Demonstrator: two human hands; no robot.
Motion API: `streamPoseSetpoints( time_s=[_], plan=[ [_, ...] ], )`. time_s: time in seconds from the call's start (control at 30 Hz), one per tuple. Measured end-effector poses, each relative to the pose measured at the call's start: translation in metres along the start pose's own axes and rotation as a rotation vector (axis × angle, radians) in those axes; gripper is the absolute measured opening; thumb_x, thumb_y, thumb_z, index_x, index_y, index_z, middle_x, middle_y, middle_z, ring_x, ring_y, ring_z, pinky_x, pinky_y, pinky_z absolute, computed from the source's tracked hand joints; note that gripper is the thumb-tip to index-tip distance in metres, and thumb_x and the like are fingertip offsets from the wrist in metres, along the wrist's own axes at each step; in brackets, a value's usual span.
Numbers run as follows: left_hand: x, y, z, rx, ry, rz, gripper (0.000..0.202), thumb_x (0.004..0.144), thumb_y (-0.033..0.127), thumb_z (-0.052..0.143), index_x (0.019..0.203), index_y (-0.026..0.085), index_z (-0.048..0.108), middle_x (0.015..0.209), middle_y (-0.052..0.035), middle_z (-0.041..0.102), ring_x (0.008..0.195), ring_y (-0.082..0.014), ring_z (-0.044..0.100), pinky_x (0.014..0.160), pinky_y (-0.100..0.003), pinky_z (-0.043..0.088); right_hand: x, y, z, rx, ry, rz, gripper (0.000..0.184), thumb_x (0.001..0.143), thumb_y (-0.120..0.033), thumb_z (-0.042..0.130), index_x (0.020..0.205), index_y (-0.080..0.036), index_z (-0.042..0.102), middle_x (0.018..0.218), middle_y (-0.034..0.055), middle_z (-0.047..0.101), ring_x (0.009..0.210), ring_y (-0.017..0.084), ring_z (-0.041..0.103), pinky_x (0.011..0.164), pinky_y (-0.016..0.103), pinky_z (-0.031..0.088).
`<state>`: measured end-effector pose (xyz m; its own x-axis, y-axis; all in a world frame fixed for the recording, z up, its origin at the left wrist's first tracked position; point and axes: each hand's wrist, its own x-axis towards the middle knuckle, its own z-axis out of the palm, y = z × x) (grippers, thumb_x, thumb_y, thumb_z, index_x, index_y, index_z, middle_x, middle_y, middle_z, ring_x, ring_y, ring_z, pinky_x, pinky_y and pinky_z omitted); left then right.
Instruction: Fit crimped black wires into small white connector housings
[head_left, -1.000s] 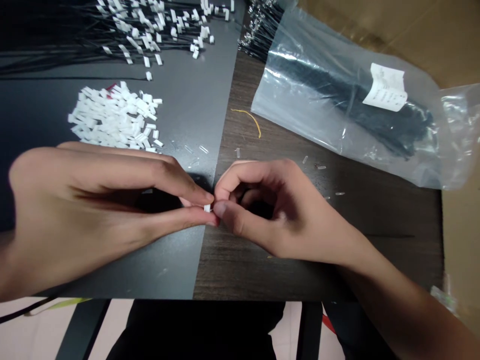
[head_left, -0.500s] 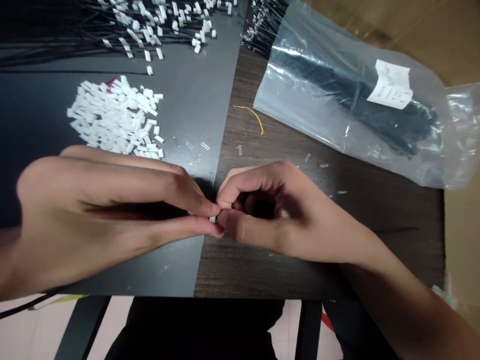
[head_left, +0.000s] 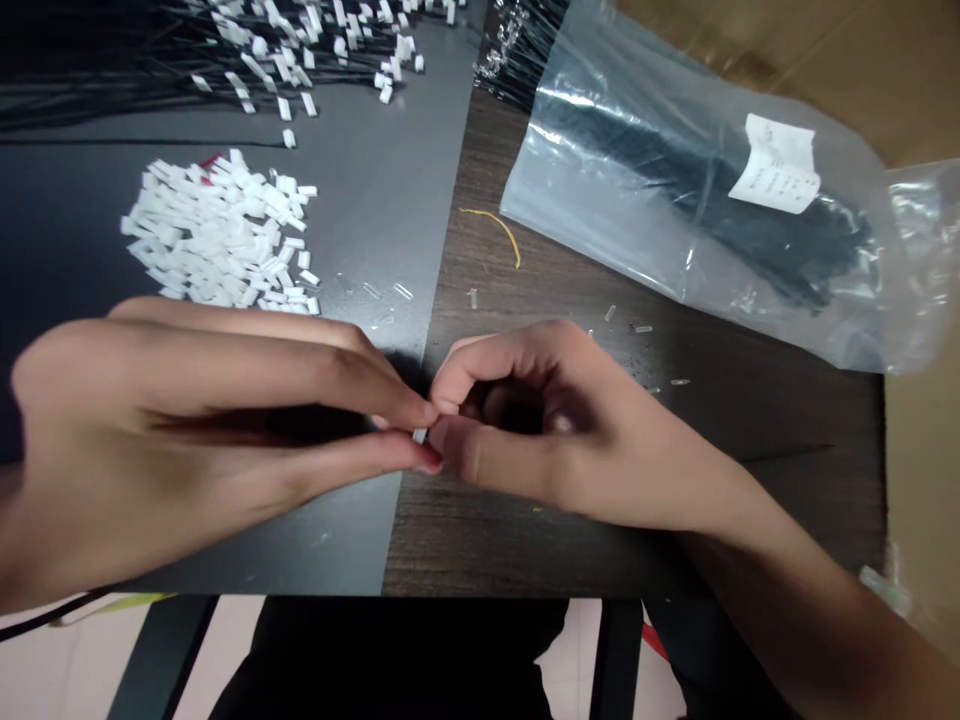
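My left hand [head_left: 202, 400] and my right hand [head_left: 540, 425] meet above the table edge, fingertips almost touching. A tiny white plastic connector housing [head_left: 419, 436] is pinched between them, and the fingers hide most of it. Its exact hold is hard to read, though thumb and forefinger of each hand close around it. A heap of loose white connector housings [head_left: 221, 235] lies just beyond my left hand on a dark grey mat [head_left: 390, 170]. Black wires ending in white housings [head_left: 300, 60] spread out further back.
A clear plastic bag [head_left: 675, 190] of black wires with a white label [head_left: 776, 165] lies at the back right on a dark wood surface [head_left: 622, 500]. A thin yellow wire [head_left: 495, 232] and several small clear pieces [head_left: 472, 298] lie nearby. Cardboard [head_left: 922, 480] borders the right side.
The white housing is now more hidden between my fingertips, and my hands have drawn slightly closer. The whole scene has shifted a little in view as my head moved.
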<state>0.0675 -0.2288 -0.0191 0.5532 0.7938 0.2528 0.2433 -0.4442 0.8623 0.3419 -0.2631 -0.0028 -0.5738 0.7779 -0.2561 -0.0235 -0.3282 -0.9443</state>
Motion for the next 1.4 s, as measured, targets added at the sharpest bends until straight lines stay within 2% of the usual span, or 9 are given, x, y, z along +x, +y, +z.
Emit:
streamPoseSetpoints(
  time_s=[0.1,0.17,0.23,0.37,0.5,0.87,1.07,1.2,1.4],
  plan=[
    [-0.001,-0.005,0.001,0.081,-0.018,-0.010,0.017,0.115,0.059,0.098,0.111,0.044,0.105,0.104,0.0038,0.097,0.083,-0.0182,0.089,0.071,-0.028,0.069,0.002,0.000,0.004,0.048,0.089,0.017,0.041,0.101,-0.020,0.104,0.081,-0.020,0.069,0.074,-0.0065,0.061,0.064,0.008,0.052,0.057,0.019,0.045],
    [-0.001,-0.006,0.002,0.066,0.019,-0.043,0.007,0.112,0.051,0.102,0.118,0.048,0.106,0.104,0.0050,0.097,0.083,-0.0182,0.089,0.071,-0.028,0.072,0.004,0.001,0.006,0.053,0.139,0.028,0.040,0.100,-0.022,0.106,0.082,-0.020,0.070,0.073,-0.0061,0.062,0.064,0.008,0.052,0.056,0.020,0.045],
    [-0.001,-0.007,0.003,0.013,0.034,-0.073,0.013,0.110,0.042,0.104,0.121,0.049,0.106,0.106,0.0057,0.097,0.084,-0.0179,0.089,0.075,-0.027,0.077,0.005,0.001,0.008,0.035,0.183,0.036,0.037,0.099,-0.026,0.108,0.084,-0.020,0.074,0.073,-0.0048,0.064,0.065,0.010,0.055,0.055,0.021,0.046],
    [0.004,-0.004,0.003,-0.073,0.060,-0.148,0.015,0.107,0.035,0.105,0.116,0.047,0.107,0.105,0.0079,0.097,0.085,-0.0164,0.091,0.082,-0.026,0.082,0.005,0.001,0.009,-0.032,0.255,0.016,0.033,0.099,-0.031,0.109,0.086,-0.019,0.080,0.077,-0.0016,0.068,0.068,0.013,0.060,0.055,0.023,0.046],
    [0.008,-0.002,0.005,-0.119,0.077,-0.210,0.015,0.101,0.031,0.109,0.109,0.044,0.106,0.099,0.0093,0.097,0.082,-0.0145,0.093,0.078,-0.019,0.078,0.004,0.002,0.010,-0.090,0.279,-0.020,0.028,0.101,-0.031,0.106,0.089,-0.018,0.084,0.082,0.0001,0.073,0.070,0.013,0.062,0.057,0.023,0.048],
    [0.011,-0.001,0.005,-0.135,0.067,-0.222,0.016,0.100,0.024,0.104,0.104,0.039,0.105,0.091,0.0083,0.093,0.080,-0.0119,0.090,0.074,-0.014,0.072,0.001,0.010,0.012,-0.461,0.364,-0.307,0.016,0.108,-0.013,0.082,0.094,-0.018,0.084,0.088,-0.0002,0.080,0.071,0.010,0.066,0.064,0.024,0.050],
    [0.009,-0.007,0.002,-0.211,0.040,-0.265,0.009,0.100,0.031,0.108,0.108,0.031,0.104,0.091,0.0020,0.093,0.086,-0.0221,0.096,0.082,-0.031,0.084,-0.001,0.024,0.014,-0.798,0.446,-0.633,0.019,0.122,-0.012,0.072,0.107,-0.019,0.081,0.110,0.0071,0.088,0.090,0.016,0.081,0.081,0.029,0.069],
    [0.006,-0.015,-0.005,-0.157,0.147,-0.211,0.046,0.090,0.043,0.119,0.131,0.030,0.101,0.106,-0.0036,0.096,0.117,-0.0368,0.099,0.095,-0.044,0.088,-0.006,0.023,0.019,-1.080,0.515,-0.795,0.029,0.127,-0.006,0.069,0.104,-0.018,0.083,0.112,0.0087,0.089,0.098,0.017,0.085,0.090,0.031,0.075],
    [0.002,-0.017,-0.008,-0.158,0.158,-0.203,0.054,0.086,0.044,0.122,0.134,0.031,0.101,0.107,-0.0048,0.096,0.125,-0.0412,0.098,0.094,-0.045,0.089,-0.017,0.018,0.032,-1.156,0.532,-0.728,0.035,0.130,-0.014,0.067,0.103,-0.024,0.087,0.112,0.0028,0.092,0.095,0.019,0.086,0.091,0.035,0.077]
  ],
)
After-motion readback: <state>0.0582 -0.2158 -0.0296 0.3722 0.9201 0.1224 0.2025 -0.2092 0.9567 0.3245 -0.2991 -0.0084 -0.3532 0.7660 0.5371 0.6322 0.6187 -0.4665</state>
